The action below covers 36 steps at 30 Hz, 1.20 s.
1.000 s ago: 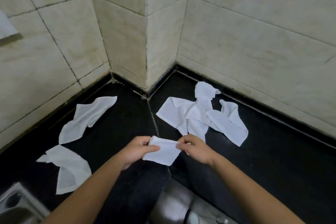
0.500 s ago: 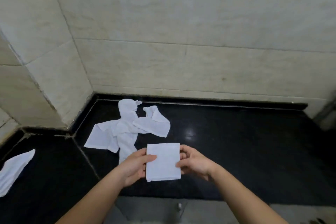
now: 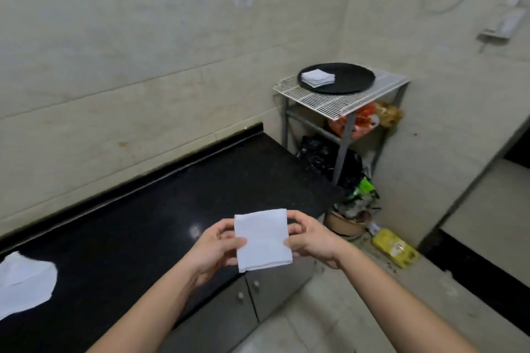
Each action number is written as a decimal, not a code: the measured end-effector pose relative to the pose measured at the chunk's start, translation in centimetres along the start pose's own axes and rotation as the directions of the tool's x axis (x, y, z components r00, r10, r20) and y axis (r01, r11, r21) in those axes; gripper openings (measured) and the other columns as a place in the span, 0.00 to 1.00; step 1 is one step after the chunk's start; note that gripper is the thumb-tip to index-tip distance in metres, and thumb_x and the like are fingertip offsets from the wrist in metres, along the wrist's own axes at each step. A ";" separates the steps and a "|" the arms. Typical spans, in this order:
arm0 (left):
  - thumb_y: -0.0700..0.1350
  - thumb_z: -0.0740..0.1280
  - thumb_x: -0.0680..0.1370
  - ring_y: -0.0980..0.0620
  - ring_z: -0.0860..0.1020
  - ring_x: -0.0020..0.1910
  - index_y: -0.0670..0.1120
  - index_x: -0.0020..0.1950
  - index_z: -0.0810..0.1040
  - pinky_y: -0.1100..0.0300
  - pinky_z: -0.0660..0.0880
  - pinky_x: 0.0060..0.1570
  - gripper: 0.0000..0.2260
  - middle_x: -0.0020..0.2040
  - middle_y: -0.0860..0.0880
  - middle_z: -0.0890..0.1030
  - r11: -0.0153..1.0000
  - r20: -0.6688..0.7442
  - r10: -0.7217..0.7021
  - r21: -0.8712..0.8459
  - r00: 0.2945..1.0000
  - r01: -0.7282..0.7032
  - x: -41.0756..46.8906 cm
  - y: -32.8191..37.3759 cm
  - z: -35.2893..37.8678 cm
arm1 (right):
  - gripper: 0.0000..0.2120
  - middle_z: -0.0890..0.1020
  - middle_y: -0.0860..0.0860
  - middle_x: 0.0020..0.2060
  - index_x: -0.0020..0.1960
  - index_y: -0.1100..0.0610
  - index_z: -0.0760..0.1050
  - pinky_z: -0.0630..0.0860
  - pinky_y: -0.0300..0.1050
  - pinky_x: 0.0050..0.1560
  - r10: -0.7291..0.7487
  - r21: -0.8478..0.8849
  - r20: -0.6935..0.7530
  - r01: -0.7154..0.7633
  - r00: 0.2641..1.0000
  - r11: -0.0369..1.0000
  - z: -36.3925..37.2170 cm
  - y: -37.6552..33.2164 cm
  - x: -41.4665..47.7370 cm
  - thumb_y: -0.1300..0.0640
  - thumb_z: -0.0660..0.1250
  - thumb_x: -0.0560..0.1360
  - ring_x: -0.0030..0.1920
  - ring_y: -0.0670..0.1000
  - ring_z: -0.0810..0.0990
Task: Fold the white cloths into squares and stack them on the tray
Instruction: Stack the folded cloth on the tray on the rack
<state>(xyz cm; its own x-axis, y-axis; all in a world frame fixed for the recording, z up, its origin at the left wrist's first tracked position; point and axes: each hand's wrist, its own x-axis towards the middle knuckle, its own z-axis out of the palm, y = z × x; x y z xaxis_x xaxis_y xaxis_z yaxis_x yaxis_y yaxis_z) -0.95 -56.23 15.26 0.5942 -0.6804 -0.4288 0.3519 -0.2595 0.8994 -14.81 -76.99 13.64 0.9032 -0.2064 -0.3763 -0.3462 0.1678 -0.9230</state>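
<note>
Lying far left: loose cloth, unfolded and rumpled, flat on the counter, cut off by the frame edge.
Counter: black, glossy, runs along the wall; grey cabinet doors below its front edge.
Left hand: fingers curled, thumb on top, pinching the left edge of the folded cloth.
Folded cloth: white, near-square, slightly tilted, held in the air between both hands, over the counter's front right corner.
Right hand: fingers curled, thumb on the cloth's right edge, pinching it.
Stack: folded white cloths on the left part of the tray, well apart from the hands.
Tray: dark, round, resting on the rack.
Rack: white wire top, metal legs, in the room corner past the counter's end; bags beneath.
Yellow pack: on the floor, right of the hands.
</note>
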 end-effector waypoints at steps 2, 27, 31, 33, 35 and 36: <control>0.31 0.68 0.76 0.44 0.84 0.46 0.42 0.60 0.78 0.49 0.82 0.41 0.14 0.49 0.40 0.83 0.999 0.043 -0.002 0.034 0.999 0.000 2.7 0.8 4.2 | 0.28 0.82 0.52 0.47 0.65 0.48 0.73 0.80 0.47 0.44 -0.004 0.031 -0.066 0.006 0.998 0.999 -4.4 0.4 -1.2 0.72 0.66 0.72 0.48 0.49 0.83; 0.31 0.70 0.75 0.50 0.84 0.39 0.41 0.60 0.77 0.58 0.78 0.30 0.14 0.46 0.42 0.84 0.966 0.231 0.251 0.010 0.940 -0.260 40.1 27.6 27.5 | 0.27 0.85 0.53 0.47 0.67 0.50 0.72 0.82 0.46 0.40 -0.207 -0.007 -0.473 0.231 0.856 0.973 -42.1 -21.8 13.5 0.73 0.64 0.75 0.47 0.51 0.86; 0.32 0.70 0.76 0.46 0.85 0.44 0.42 0.60 0.77 0.55 0.80 0.33 0.14 0.48 0.41 0.85 0.961 0.187 0.265 0.024 0.946 -0.274 44.5 29.5 29.1 | 0.26 0.86 0.54 0.50 0.65 0.48 0.72 0.81 0.45 0.40 -0.193 0.001 -0.468 0.218 0.862 0.976 -46.2 -23.5 16.9 0.72 0.65 0.75 0.50 0.53 0.86; 0.32 0.70 0.76 0.43 0.85 0.47 0.42 0.60 0.77 0.53 0.82 0.36 0.14 0.51 0.40 0.85 0.965 0.134 0.258 0.022 0.957 -0.263 47.2 30.3 29.8 | 0.26 0.85 0.54 0.52 0.67 0.48 0.72 0.82 0.48 0.43 -0.183 -0.029 -0.427 0.189 0.885 0.982 -48.7 -24.4 19.6 0.70 0.66 0.75 0.53 0.54 0.85; 0.32 0.70 0.76 0.42 0.85 0.48 0.42 0.60 0.77 0.50 0.82 0.39 0.14 0.51 0.39 0.85 0.970 0.060 0.241 0.007 0.969 -0.242 50.1 31.0 30.3 | 0.27 0.85 0.54 0.54 0.68 0.47 0.70 0.83 0.53 0.50 -0.181 -0.082 -0.388 0.162 0.904 0.983 -51.2 -25.6 22.5 0.68 0.67 0.75 0.55 0.54 0.84; 0.33 0.70 0.76 0.42 0.85 0.48 0.41 0.60 0.76 0.50 0.82 0.40 0.14 0.51 0.39 0.85 0.973 0.018 0.229 -0.008 0.973 -0.229 51.6 31.4 30.6 | 0.27 0.84 0.54 0.55 0.69 0.47 0.70 0.83 0.55 0.53 -0.177 -0.098 -0.371 0.151 0.912 0.984 -52.4 -26.2 24.1 0.68 0.67 0.74 0.56 0.54 0.84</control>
<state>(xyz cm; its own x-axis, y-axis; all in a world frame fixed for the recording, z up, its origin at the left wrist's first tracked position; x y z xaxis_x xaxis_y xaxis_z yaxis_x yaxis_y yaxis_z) 18.65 -120.42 23.96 0.6458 -0.7341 -0.2101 0.2121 -0.0919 0.9729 2.72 -136.88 24.59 0.7905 -0.5757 -0.2093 -0.2288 0.0394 -0.9727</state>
